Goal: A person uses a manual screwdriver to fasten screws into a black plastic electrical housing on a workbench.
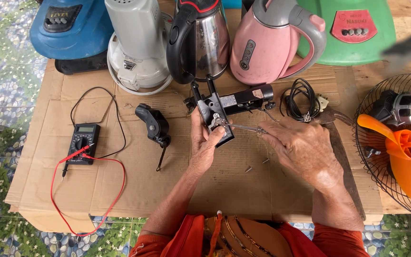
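Head view, looking down on a sheet of cardboard (pixel 243 190) spread over a wooden table. Near the middle of the cardboard, the left hand (pixel 205 143) is closed around a black plastic part (pixel 217 114), thumb on top, fingers wrapped beneath it. The part is held tilted, its far end pointing toward the back edge. The right hand (pixel 303 147) is closed around the handle of a screwdriver (pixel 239 127), which is mostly hidden in the fist. The thin metal shaft runs leftward, and its tip meets the part just beside the left thumb. Behind the part lies a dark cylindrical piece (pixel 248 100), touching or just beside it; I cannot tell which.

Two small screws (pixel 248 169) lie loose on the cardboard between the hands.

Toward the left edge sits a black multimeter (pixel 83 142) with red and black leads (pixel 89 190) looping around it. Between it and the left hand lies a small black housing (pixel 152 124). A coiled black cord (pixel 300 102) rests beyond the right hand.

Along the back edge stand a blue appliance base (pixel 70 28), a white appliance (pixel 136 47), a steel kettle (pixel 200 40) with a black handle, a pink kettle (pixel 269 43) and a green base (pixel 353 28). At the right edge lies a wire fan guard (pixel 381 162) holding orange blades (pixel 405 157).
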